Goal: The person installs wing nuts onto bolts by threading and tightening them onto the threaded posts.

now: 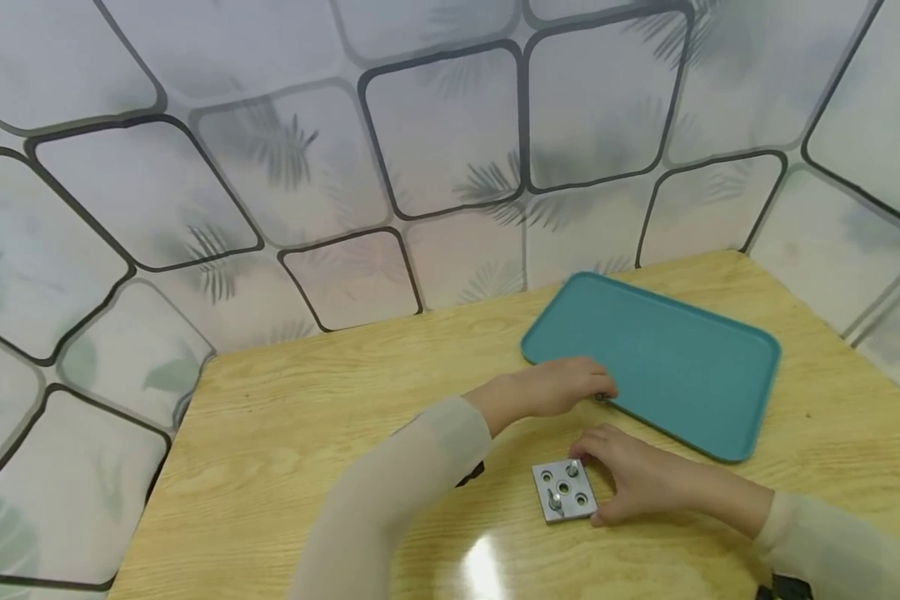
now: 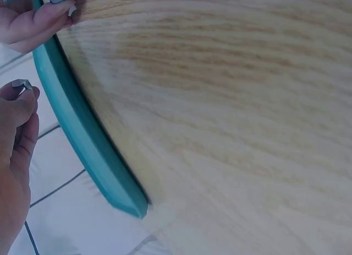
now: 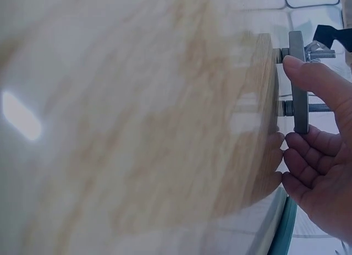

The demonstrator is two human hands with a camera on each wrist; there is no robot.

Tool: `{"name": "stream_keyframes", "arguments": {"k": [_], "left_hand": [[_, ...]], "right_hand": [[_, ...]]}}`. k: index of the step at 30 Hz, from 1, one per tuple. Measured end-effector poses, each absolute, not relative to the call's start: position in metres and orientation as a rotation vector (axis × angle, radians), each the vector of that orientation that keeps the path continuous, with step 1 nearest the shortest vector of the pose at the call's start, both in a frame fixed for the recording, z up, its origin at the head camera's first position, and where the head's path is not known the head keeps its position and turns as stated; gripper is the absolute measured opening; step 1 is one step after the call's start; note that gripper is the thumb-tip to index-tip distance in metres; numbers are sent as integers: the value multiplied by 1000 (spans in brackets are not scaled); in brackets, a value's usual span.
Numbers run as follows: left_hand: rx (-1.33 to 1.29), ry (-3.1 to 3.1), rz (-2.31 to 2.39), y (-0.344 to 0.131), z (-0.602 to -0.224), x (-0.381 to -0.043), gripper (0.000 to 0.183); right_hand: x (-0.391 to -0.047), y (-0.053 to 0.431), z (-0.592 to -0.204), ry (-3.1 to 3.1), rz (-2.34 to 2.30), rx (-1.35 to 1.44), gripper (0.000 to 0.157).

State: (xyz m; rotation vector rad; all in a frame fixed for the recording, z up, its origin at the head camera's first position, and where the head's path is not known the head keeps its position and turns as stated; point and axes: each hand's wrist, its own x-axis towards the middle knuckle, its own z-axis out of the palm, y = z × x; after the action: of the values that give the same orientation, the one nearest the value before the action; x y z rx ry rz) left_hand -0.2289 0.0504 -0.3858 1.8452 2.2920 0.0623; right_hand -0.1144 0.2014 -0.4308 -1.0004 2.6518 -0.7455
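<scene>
A square grey metal plate (image 1: 563, 488) with several holes lies on the wooden table, raised on bolt heads under it. Two bolts stick up through it; a wing nut (image 3: 315, 50) sits on one, and the other bolt (image 3: 319, 108) shows bare thread. My right hand (image 1: 633, 475) grips the plate by its edges, thumb at the near corner and fingers at the far one. Beyond the plate, my left hand (image 1: 558, 387) pinches a small silver metal piece (image 2: 23, 83), mostly hidden by the fingertips, at the near edge of the teal tray.
The teal tray (image 1: 667, 358) lies at the back right, with its near edge close beyond both hands. A patterned padded wall (image 1: 450, 133) borders the wooden table (image 1: 307, 450) at the back and sides.
</scene>
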Motion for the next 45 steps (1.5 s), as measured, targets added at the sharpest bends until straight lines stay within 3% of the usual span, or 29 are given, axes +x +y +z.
{"name": "stream_keyframes", "arguments": {"k": [25, 35, 45], "left_hand": [[1639, 2397, 240, -5, -382, -228, 25], [1603, 2446, 331, -21, -374, -200, 22], [1367, 2536, 414, -14, -374, -163, 20]], "right_hand": [[-112, 200, -434, 2662, -776, -996, 63], [-112, 195, -432, 2693, -742, -906, 66], [-115, 195, -430, 2679, -755, -906, 67]]}}
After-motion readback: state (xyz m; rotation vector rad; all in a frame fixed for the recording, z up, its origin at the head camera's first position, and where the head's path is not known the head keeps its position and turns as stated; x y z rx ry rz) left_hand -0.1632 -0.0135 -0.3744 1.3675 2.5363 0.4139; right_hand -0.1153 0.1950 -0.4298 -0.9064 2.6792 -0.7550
